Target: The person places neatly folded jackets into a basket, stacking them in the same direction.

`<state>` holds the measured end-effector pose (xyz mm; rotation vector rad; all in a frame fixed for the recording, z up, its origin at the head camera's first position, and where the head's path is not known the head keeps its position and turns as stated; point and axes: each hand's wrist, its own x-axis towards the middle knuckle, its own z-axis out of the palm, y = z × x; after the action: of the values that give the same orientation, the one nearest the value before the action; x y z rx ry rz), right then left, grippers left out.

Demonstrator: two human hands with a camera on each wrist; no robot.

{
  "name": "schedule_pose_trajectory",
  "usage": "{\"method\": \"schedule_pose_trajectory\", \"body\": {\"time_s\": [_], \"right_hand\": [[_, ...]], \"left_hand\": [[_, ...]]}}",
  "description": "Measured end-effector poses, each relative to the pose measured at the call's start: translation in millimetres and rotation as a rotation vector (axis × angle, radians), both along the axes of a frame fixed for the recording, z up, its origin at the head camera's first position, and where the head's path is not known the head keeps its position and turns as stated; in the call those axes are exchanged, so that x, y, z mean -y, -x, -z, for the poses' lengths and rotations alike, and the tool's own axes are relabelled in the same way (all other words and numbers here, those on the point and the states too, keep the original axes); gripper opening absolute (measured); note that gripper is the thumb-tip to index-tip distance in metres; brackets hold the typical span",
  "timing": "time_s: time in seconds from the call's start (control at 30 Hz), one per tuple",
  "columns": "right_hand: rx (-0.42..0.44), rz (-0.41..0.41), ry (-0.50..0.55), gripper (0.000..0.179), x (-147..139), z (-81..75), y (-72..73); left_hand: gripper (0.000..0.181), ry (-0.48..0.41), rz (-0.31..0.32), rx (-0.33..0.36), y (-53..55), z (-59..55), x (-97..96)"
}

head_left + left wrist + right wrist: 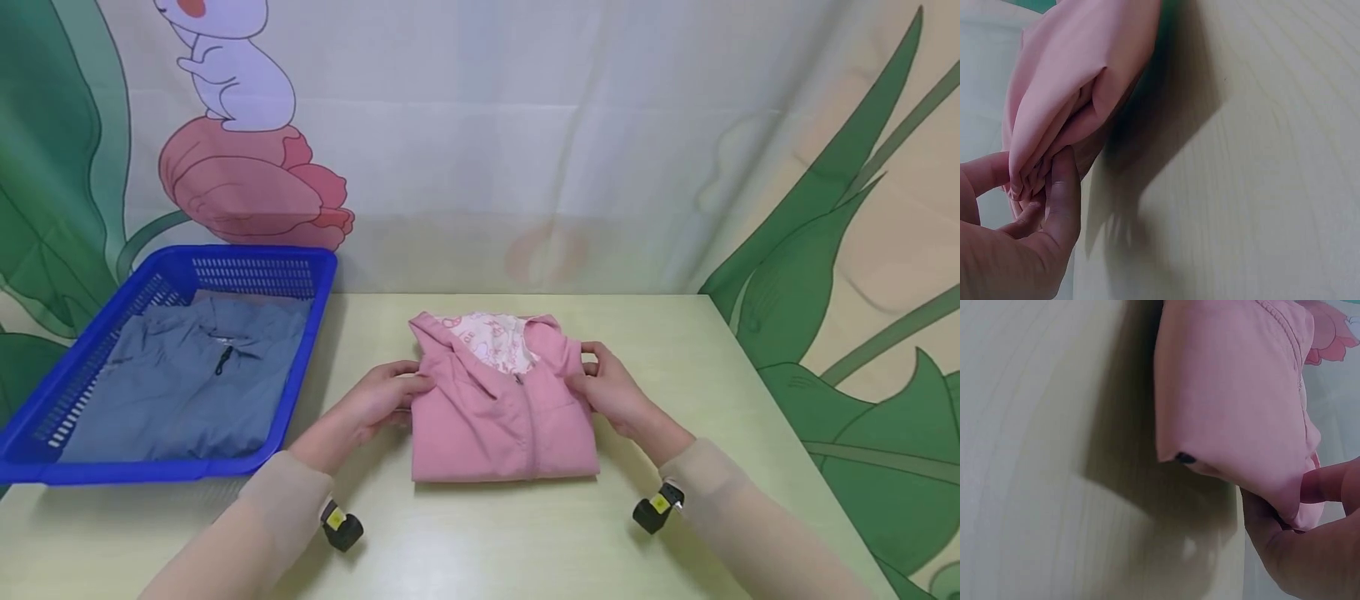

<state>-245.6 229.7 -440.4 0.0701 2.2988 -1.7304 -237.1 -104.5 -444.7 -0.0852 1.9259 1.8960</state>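
A folded pink zip jacket (480, 425) with a white, pink-patterned lining (491, 340) is at the middle of the table in the head view. My left hand (382, 398) pinches its left edge; in the left wrist view, the thumb and fingers close on the layered folds of the pink jacket (1079, 81). On the opposite side my right hand (611, 387) pinches the right edge. The right wrist view has the jacket's side (1229, 394) with a small dark spot near its lower corner. A shadow lies beneath the jacket in both wrist views.
A blue plastic basket (321, 292) stands at the left, holding a folded blue-grey garment (202, 392) with a dark zip pull. Behind the pale wooden table (660, 333) hangs a printed curtain (465, 167). A small black camera hangs at each wrist.
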Motion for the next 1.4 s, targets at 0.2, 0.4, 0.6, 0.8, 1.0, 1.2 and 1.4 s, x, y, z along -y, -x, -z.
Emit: {"method": "schedule_pose_trajectory", "body": {"time_s": [0.2,0.4,0.6,0.8,1.0,1.2,1.4], "right_hand": [[-0.021,0.01,0.013,0.056,7,-15.4,-4.4],[-0.03,0.001,0.05,0.057,13,-33.2,-7.2],[-0.044,-0.014,0.078,0.056,22,-52.0,-7.3],[-0.009,-0.045,0.114,0.061,35,-68.1,-5.2],[0.066,-0.168,0.234,0.054,42,-79.9,-2.0],[0.128,-0.258,0.302,0.057,52,-87.4,0.9],[0.145,-0.283,0.321,0.066,68,-91.0,6.2]], "left_hand": [[0.056,-0.017,-0.022,-0.013,-5.9,-9.4,5.5],[0.056,0.0,-0.035,-0.058,-12.4,-23.4,11.1],[0.056,0.011,-0.021,-0.081,-19.0,-39.7,23.0],[0.057,0.027,-0.007,-0.108,-22.6,-53.6,38.1],[0.06,0.042,0.002,-0.117,-26.4,-60.5,54.4],[0.064,0.041,0.028,-0.133,-29.7,-63.9,70.6],[0.069,0.039,0.05,-0.127,-31.1,-70.9,89.4]]}}
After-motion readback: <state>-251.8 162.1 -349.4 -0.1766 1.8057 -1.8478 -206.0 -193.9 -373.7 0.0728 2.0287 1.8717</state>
